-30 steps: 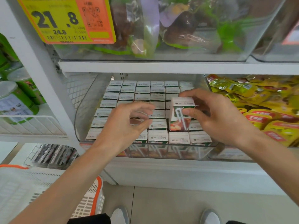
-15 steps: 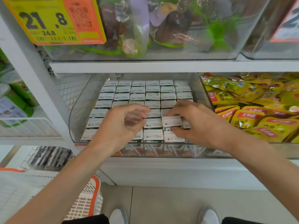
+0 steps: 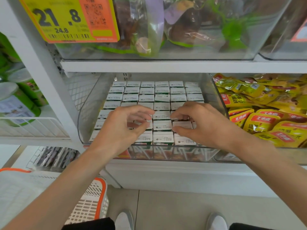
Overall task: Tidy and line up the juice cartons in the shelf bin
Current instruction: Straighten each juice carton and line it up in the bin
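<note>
A clear plastic shelf bin (image 3: pixel 86 117) holds several rows of small juice cartons (image 3: pixel 162 98), white tops up, packed upright. My right hand (image 3: pixel 206 127) pinches the top of one carton (image 3: pixel 182 125) in the second row from the front, right side, thumb in front and fingers behind; the carton sits level with its neighbours. My left hand (image 3: pixel 116 130) is curled over the front left rows, thumb and fingertips on either side of another carton (image 3: pixel 142 124). Both hands hide several cartons beneath them.
Yellow snack packets (image 3: pixel 259 120) fill the bin to the right. A bin of bagged goods (image 3: pixel 182 30) with a yellow price tag (image 3: pixel 66 19) sits on the shelf above. Green cans (image 3: pixel 18 103) stand at left. A white-and-orange basket (image 3: pixel 89 203) is at lower left.
My right hand lowered the raised carton into the second row until its top is flush with the others. My left hand stayed curled over the front left cartons.
</note>
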Available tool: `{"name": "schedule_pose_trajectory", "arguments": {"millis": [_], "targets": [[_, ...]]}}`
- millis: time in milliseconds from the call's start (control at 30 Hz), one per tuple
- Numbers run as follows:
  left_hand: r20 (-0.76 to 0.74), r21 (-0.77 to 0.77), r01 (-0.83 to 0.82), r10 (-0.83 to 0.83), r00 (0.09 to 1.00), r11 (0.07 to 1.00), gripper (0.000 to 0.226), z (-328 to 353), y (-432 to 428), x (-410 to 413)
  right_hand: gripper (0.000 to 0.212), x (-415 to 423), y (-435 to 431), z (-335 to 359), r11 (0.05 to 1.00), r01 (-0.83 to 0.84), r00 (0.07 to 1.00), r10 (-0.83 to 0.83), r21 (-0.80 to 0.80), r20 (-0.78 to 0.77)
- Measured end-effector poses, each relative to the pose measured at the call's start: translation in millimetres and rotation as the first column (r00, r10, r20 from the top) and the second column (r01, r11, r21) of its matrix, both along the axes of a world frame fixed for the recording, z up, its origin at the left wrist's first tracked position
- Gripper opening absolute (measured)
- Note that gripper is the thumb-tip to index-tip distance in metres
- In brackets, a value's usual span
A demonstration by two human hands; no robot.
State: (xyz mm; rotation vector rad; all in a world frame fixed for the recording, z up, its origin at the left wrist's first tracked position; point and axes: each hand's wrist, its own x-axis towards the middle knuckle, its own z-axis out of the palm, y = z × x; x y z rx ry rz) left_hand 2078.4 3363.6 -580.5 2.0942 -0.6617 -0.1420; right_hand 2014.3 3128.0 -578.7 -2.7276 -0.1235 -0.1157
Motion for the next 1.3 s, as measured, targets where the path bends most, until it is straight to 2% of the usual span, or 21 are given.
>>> {"name": "schedule_pose_trajectory", "arguments": {"millis": [100, 333, 500, 700, 1033, 1300], "targets": [[0.006, 0.010, -0.013, 0.013, 1.000, 1.000, 0.030, 0, 6, 2, 0.038, 8, 13, -4, 0.999, -0.043, 0.999, 0.042, 0.016, 0.010], [-0.009, 0.019, -0.038, 0.039, 0.999, 0.999, 0.030, -1, 19, 6, 0.030, 23, 16, 0, 0.989, -0.110, 0.993, 0.104, -0.097, -0.061], [-0.015, 0.028, -0.039, 0.039, 0.999, 0.999, 0.029, -2, 23, 7, 0.034, 31, 17, 3, 0.975, -0.146, 0.988, 0.135, -0.164, -0.080], [-0.018, 0.061, -0.031, 0.032, 0.999, 0.998, 0.029, -5, 27, 7, 0.033, 31, 17, 1, 0.983, -0.139, 0.986, 0.127, -0.118, -0.103], [0.025, 0.127, -0.021, 0.018, 1.000, 0.992, 0.028, -11, 27, 10, 0.037, 23, 18, 8, 0.970, -0.199, 0.970, 0.175, -0.141, -0.166], [0.109, 0.296, 0.013, -0.047, 0.993, 0.955, 0.024, -13, 27, 11, 0.039, 18, 22, 10, 0.973, -0.203, 0.969, 0.182, -0.112, -0.169]]}}
